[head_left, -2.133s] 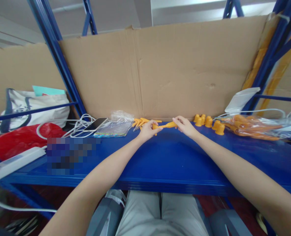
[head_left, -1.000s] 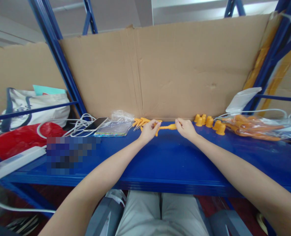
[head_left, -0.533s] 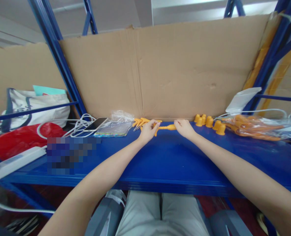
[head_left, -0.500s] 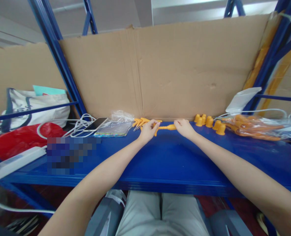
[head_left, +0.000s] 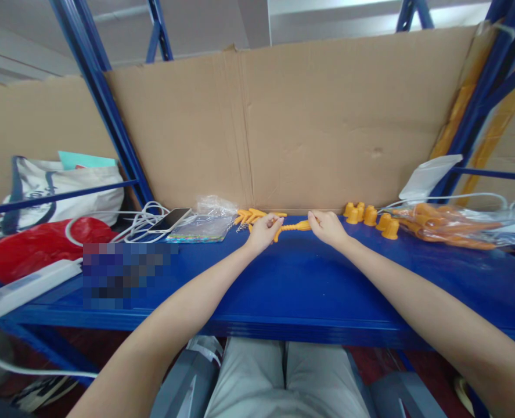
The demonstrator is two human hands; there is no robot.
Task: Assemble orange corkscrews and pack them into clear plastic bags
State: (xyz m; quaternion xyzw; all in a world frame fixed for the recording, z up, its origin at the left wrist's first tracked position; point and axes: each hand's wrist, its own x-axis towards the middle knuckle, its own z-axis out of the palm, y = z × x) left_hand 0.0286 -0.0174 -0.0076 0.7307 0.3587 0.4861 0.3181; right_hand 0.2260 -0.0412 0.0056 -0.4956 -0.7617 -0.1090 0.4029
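Between my two hands, just above the blue shelf top point(head_left: 283, 278), lies an orange plastic toy sword point(head_left: 292, 227) with a ribbed grip and a crossguard. My left hand point(head_left: 263, 231) is closed around its guard end, and the fingers hide whatever is beyond. At the other end, my right hand point(head_left: 327, 227) pinches the thicker butt of the grip between thumb and fingers. Close behind my left hand rests a pile of similar orange pieces point(head_left: 247, 215) with small metal chains. Several orange cup-shaped caps point(head_left: 370, 216) stand to the right of my right hand.
A clear bag of orange parts point(head_left: 446, 226) lies at right. To the left are clear plastic bags point(head_left: 200, 228), a phone point(head_left: 170, 220), white cables point(head_left: 141, 225) and a red bag point(head_left: 43, 244). A cardboard panel point(head_left: 305, 128) closes off the back between blue posts.
My right hand has turned slightly at the butt of the toy sword, and its fingers have shifted. The left hand has hardly moved and keeps its hold.
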